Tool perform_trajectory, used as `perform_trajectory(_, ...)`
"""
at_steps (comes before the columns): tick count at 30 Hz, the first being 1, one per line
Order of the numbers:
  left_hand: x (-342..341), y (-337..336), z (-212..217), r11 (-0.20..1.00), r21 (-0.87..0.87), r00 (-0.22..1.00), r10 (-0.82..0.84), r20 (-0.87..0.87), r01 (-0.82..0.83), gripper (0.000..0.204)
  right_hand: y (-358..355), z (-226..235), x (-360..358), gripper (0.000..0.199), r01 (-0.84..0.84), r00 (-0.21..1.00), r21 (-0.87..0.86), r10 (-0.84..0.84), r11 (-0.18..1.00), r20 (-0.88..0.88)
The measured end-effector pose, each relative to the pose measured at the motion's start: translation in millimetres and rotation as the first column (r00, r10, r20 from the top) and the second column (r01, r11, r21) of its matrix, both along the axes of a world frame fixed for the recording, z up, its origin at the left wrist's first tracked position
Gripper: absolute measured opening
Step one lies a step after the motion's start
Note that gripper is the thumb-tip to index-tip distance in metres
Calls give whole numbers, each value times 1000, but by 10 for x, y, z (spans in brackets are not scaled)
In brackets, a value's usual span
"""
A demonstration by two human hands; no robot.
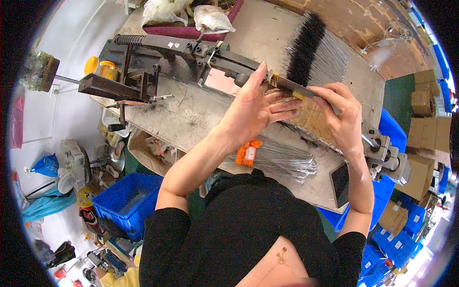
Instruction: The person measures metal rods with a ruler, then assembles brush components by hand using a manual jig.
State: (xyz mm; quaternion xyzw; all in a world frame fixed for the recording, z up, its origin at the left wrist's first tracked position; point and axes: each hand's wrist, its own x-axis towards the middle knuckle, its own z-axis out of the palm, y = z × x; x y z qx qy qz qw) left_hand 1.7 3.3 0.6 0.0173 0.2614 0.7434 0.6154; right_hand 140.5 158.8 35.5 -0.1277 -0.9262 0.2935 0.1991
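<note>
A bench machine with a long dark metal arm [246, 60] crosses the worktable [181, 103]. My right hand [342, 107] is closed round the right end of a flat dark bar [294, 87] in line with that arm, thumb on top. My left hand [258, 107] lies beside the bar, palm turned up and fingers stretched out toward the right hand. Its thumb points up near the bar, and no held thing shows in it. Beyond the bar lies a row of black-bristled wire brushes [306, 48]. Nearer me rests a bundle of thin wires [287, 160] with an orange tie [248, 153].
A black flat phone-like slab [340, 184] lies at the table's right edge, below a metal clamp-like fitting [389, 160]. White plastic bags [213, 19] sit in a maroon tray at the back. A blue crate [129, 203] stands on the floor at left; cardboard boxes [423, 131] are stacked at right.
</note>
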Motion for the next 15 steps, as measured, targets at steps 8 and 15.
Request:
perform_trajectory(8,29,7,-39,1000,3,998,7,-69,-7,55,-41,-59,-49,22,-33,996,139,44,990,-76)
perform_trajectory(15,42,2,-8,1000,9,996,12,-86,-11,53,39,-43,85,25,-5,1000,20,6,1000,-25)
